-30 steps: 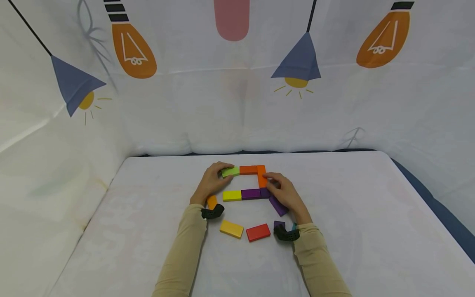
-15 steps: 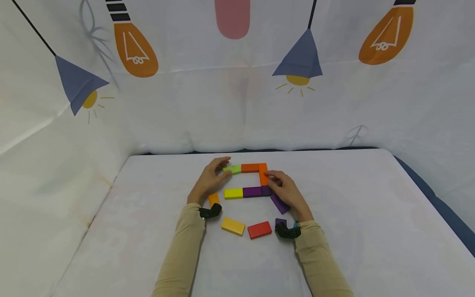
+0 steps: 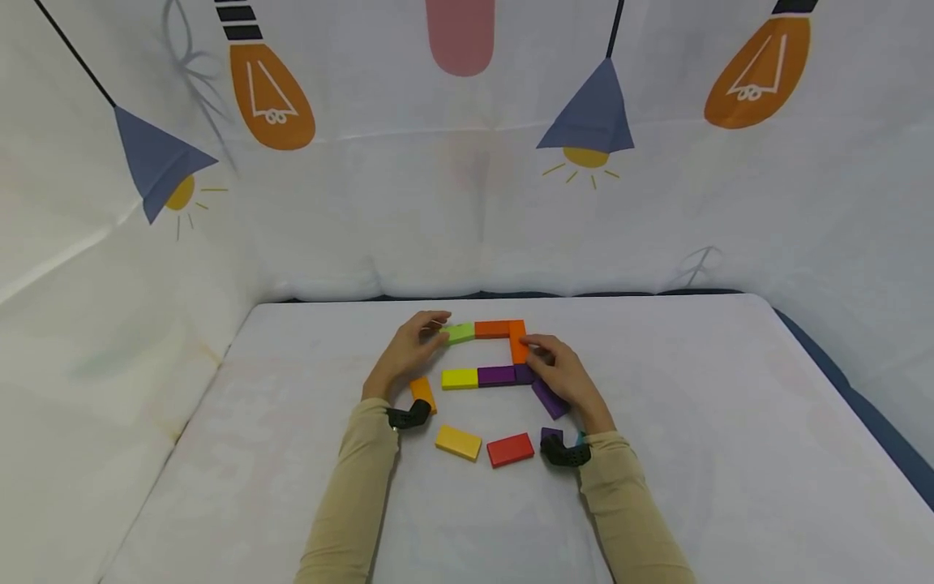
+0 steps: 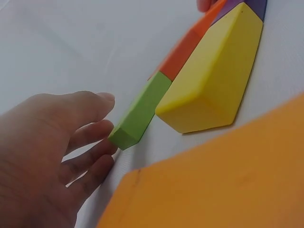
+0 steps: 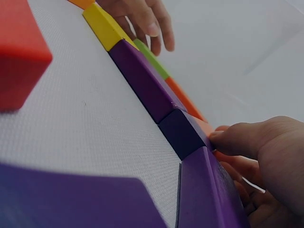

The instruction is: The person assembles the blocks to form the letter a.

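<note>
Coloured wooden blocks lie joined on the white table. My left hand [image 3: 410, 345] is beside the free end of a light green block [image 3: 460, 332], its fingers loosely bent and spread. Against the green block's other end sits a red-orange block [image 3: 492, 328], which meets an orange block [image 3: 517, 345] set crosswise. On that orange block's right side rest the fingertips of my right hand [image 3: 569, 377]. The thumb [image 5: 228, 137] is by a small dark purple block [image 5: 184, 133]. A yellow block [image 3: 460, 379] and a purple block [image 3: 496, 375] continue the nearer row. Another purple block [image 3: 549, 399] slants off below.
Loose on the table [image 3: 255, 487] nearer the body are a golden yellow block [image 3: 458, 442], a red block [image 3: 511, 449] and a purple block [image 3: 551, 434]. An amber block [image 3: 422, 393] lies by the left wrist. White fabric walls stand behind.
My left hand has loosened from the green block and drawn slightly left. My right hand stays by the orange block. The head view has shifted a little.
</note>
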`<state>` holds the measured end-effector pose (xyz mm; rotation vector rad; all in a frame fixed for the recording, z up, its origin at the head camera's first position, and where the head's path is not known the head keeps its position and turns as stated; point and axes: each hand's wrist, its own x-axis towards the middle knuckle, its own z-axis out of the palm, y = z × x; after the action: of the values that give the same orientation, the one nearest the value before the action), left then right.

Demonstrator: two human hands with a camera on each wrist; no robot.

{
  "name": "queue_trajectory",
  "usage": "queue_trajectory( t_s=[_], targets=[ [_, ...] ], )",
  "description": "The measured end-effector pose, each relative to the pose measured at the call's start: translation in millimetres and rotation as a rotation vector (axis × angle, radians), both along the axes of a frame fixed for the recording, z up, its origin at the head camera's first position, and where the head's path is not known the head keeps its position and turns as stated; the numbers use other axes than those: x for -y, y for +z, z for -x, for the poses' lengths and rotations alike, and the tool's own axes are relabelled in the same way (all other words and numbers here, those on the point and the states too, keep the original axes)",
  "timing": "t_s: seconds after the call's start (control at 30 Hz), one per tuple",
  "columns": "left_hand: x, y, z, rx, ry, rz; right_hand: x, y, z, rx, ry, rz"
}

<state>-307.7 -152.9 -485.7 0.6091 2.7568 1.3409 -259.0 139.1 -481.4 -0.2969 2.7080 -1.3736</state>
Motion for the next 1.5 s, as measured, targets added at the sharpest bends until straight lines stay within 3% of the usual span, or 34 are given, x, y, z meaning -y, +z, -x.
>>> queue_trajectory(
  t_s=[0.27, 0.53, 0.73, 0.9, 1.23, 1.5],
  targets=[
    [-0.9, 2.2, -5.1, 0.016, -0.003, 0.010, -0.8, -3.0, -3.2, -0.004, 0.001, 0.000],
    [0.2, 1.2, -8.3, -0.056, -0.028, 0.004, -0.1, -3.8, -6.9, 0.005, 0.004, 0.012],
    [5.9, 7.0, -17.5, -0.080, -0.011, 0.050, -1.4, -4.1, -7.7, 0.017, 0.003, -0.003],
    [12.4, 14.2, -29.4, -0.056, -0.035, 0.082, -5.9, 0.8, -7.6, 0.067, 0.010, -0.034],
    [21.5, 22.1, -53.9, -0.077, -0.122, 0.137, -24.6, 20.4, -13.2, 0.127, 0.134, -0.101],
    [24.0, 29.8, -65.8, -0.045, -0.131, 0.155, -39.4, 32.0, -19.9, 0.141, 0.235, -0.144]
  ],
)
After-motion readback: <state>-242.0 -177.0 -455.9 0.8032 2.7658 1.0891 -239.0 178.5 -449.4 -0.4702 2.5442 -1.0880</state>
